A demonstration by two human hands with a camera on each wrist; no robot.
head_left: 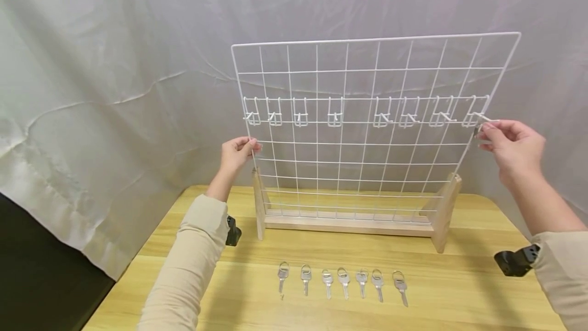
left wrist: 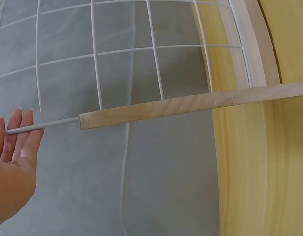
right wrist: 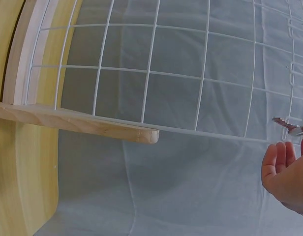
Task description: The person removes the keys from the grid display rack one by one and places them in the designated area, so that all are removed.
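A white wire grid panel (head_left: 363, 143) stands upright in a wooden base (head_left: 349, 225). My left hand (head_left: 238, 152) pinches its left edge wire between thumb and fingers, just above the wooden upright (left wrist: 156, 109). A row of white hooks (head_left: 335, 116) hangs across the grid. At the far right one, my right hand (head_left: 516, 147) holds a metal key (right wrist: 289, 126) close to the hook's tip. Part of that key is covered by the fingers, and whether its ring is on the hook I cannot tell.
Several keys with rings lie in a row on the wooden table in front of the base, one key (head_left: 343, 282) near the middle. A grey curtain (head_left: 138, 91) hangs behind and to the left. Black wrist cameras (head_left: 515, 262) stick out below the forearms.
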